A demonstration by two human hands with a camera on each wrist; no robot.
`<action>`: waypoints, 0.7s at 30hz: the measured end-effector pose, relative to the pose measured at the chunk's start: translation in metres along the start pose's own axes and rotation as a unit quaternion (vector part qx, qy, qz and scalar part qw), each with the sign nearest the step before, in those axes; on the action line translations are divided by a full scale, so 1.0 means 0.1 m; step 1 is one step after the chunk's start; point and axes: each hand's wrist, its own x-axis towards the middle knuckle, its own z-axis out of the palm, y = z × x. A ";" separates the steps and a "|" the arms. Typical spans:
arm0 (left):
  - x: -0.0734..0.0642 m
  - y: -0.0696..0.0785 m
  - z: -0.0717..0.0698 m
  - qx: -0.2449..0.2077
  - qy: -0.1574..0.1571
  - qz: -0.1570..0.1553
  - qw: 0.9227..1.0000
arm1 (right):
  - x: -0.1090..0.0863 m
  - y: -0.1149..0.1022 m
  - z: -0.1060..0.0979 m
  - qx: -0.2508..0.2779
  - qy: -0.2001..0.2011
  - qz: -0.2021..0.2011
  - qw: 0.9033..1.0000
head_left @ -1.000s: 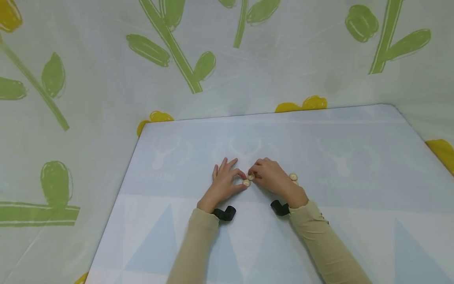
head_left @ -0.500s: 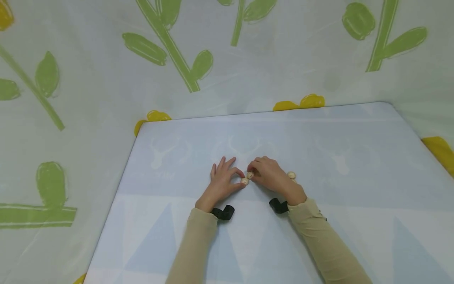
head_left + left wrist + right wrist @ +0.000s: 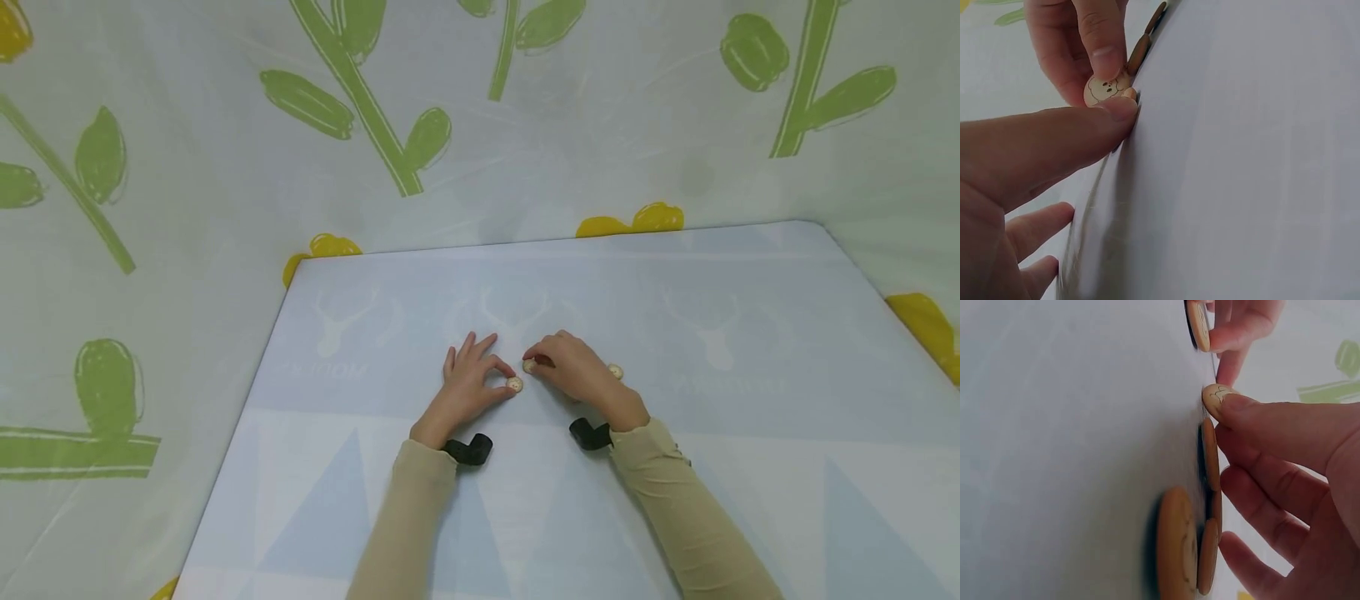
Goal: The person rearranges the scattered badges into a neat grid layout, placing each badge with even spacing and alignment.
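Observation:
My left hand [image 3: 465,390] pinches a round wooden disc [image 3: 514,384] between thumb and index finger, close to the tabletop, its other fingers spread. In the left wrist view the thumb hides nearly all of that disc. To its right, my right hand [image 3: 576,371] pinches a second wooden disc [image 3: 528,365], which bears a drawn face [image 3: 1107,87]. The right wrist view shows this second disc [image 3: 1214,399] tilted up at the fingertips, apart from the left hand's disc [image 3: 1198,326]. Beneath and beside the right fingers lie several more discs [image 3: 1176,547].
Another disc [image 3: 616,371] shows beyond the right wrist. Both wrists wear black devices [image 3: 469,450] that stick out inward. The pale blue patterned tabletop [image 3: 675,500] meets a leaf-printed cloth [image 3: 510,167] at its far edge.
The right hand's disc has drawn away from the left hand's disc, slightly toward the far edge, so the gap between them is wider. The left hand keeps its pinch.

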 end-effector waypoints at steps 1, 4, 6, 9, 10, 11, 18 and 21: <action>0.00 0.00 0.00 -0.003 -0.001 0.001 1.000 | 0.00 0.01 0.00 0.001 0.000 -0.001 1.000; -0.01 0.00 -0.01 -0.011 -0.003 0.002 1.000 | 0.00 0.02 0.01 0.006 -0.001 0.005 1.000; -0.02 0.00 -0.02 -0.015 -0.003 0.003 1.000 | 0.00 0.03 0.01 0.012 -0.002 0.014 1.000; -0.02 0.00 -0.01 -0.018 -0.002 0.001 1.000 | 0.00 0.04 0.01 0.021 -0.003 0.021 1.000; -0.03 0.00 -0.01 -0.018 -0.002 0.001 1.000 | 0.00 0.04 0.00 0.024 -0.001 0.022 0.999; -0.03 0.00 -0.01 -0.018 -0.001 0.000 1.000 | 0.00 0.04 -0.01 0.028 0.001 0.023 0.999; -0.02 -0.02 0.02 -0.008 0.010 0.007 1.000 | -0.01 0.05 -0.06 0.052 0.010 0.040 0.998; -0.01 -0.03 0.04 0.000 0.012 0.009 1.000 | -0.02 0.06 -0.07 0.067 0.012 0.047 0.997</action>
